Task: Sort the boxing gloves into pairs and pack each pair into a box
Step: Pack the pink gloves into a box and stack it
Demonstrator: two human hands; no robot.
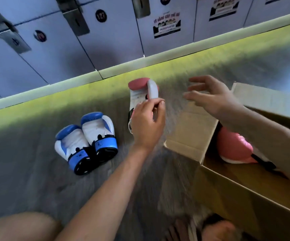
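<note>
My left hand [147, 122] grips a pink and white boxing glove [141, 91] by its cuff, holding it above the grey floor at centre. My right hand [210, 96] hovers to the right of that glove with spread, relaxed fingers and holds nothing. Its forearm crosses an open cardboard box [189, 134] at the right. Inside the box lies a second pink glove [234, 146], partly hidden by my arm. Two blue and white gloves [87, 140] lie side by side on the floor to the left.
A wall of numbered grey lockers [54, 49] runs along the back above a pale baseboard [106, 73]. My bare knee [19, 226] shows at the bottom left. The box flaps stand open toward the middle of the floor.
</note>
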